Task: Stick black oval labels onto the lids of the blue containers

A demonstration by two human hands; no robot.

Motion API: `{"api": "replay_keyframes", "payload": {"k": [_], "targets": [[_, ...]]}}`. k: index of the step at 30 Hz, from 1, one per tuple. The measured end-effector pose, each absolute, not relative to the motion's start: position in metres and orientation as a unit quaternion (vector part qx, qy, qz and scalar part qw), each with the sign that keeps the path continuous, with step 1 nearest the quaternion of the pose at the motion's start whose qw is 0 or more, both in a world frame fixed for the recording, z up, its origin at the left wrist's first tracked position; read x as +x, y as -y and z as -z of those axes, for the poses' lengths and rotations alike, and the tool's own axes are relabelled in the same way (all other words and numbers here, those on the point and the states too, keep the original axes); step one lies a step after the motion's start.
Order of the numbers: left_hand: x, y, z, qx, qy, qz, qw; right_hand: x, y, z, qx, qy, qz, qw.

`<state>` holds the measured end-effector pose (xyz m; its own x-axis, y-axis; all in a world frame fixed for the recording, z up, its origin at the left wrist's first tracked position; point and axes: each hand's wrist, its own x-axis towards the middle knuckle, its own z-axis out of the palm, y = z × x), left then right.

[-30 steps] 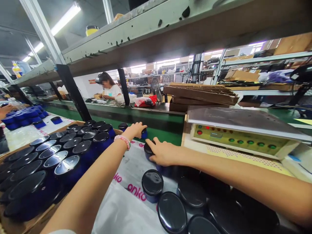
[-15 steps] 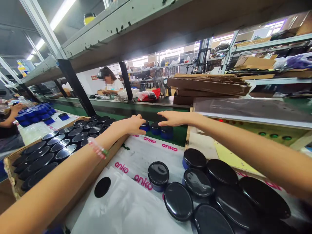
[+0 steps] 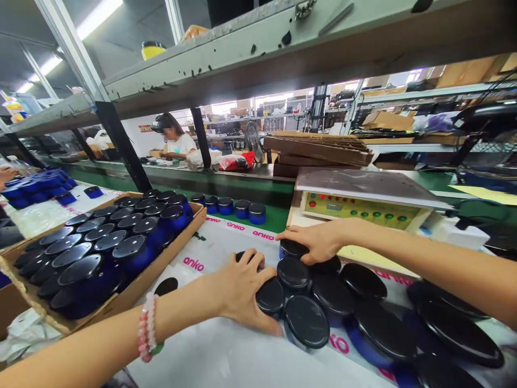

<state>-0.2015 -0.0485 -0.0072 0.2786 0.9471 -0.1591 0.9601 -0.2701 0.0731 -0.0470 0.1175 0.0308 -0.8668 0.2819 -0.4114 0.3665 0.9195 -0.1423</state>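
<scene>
Black-lidded blue jars (image 3: 306,321) stand grouped on the white printed sheet (image 3: 189,334) at the front right. My left hand (image 3: 244,285), with a beaded bracelet at the wrist, curves its spread fingers around jars at the left edge of this group, palm down. At the back of the group, my right hand (image 3: 317,241) rests on a black-lidded jar (image 3: 293,248), index finger stretched out and the other fingers bent. Several small jars (image 3: 242,208) stand in a row on the green surface behind the sheet.
A cardboard tray (image 3: 202,222) full of similar jars is at the left, with more blue jars (image 3: 36,186) beyond. A control box (image 3: 363,207) stands at the right. A shelf (image 3: 242,64) runs overhead. A person (image 3: 177,143) sits across the bench.
Both hands have come back from the row of small jars to the near group. The row now shows fully, and the camera view has shifted to the right.
</scene>
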Motion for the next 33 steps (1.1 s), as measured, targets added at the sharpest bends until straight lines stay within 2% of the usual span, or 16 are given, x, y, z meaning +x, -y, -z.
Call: {"api": "replay_keyframes", "payload": {"k": [5, 9, 13, 19, 26, 33], "targets": [[-0.199, 0.056, 0.011, 0.725, -0.677, -0.014, 0.122, -0.061, -0.131, -0.027, 0.162, -0.974, 0.105, 0.118], [-0.199, 0.059, 0.016, 0.713, -0.687, -0.079, 0.118, -0.092, -0.153, -0.029, 0.235, -0.968, 0.075, 0.041], [-0.21, 0.062, 0.019, 0.701, -0.696, -0.11, 0.11, -0.121, -0.179, -0.012, 0.31, -0.946, 0.067, 0.058], [-0.233, 0.038, 0.013, 0.682, -0.717, -0.137, 0.043, -0.134, -0.194, 0.017, 0.278, -0.953, 0.117, 0.018], [-0.232, 0.0, 0.01, 0.689, -0.712, -0.135, 0.005, -0.143, -0.194, 0.011, 0.258, -0.958, 0.121, 0.02], [-0.269, -0.059, -0.019, 0.618, -0.774, -0.125, -0.057, -0.124, -0.205, 0.016, 0.236, -0.965, 0.115, 0.012]]}}
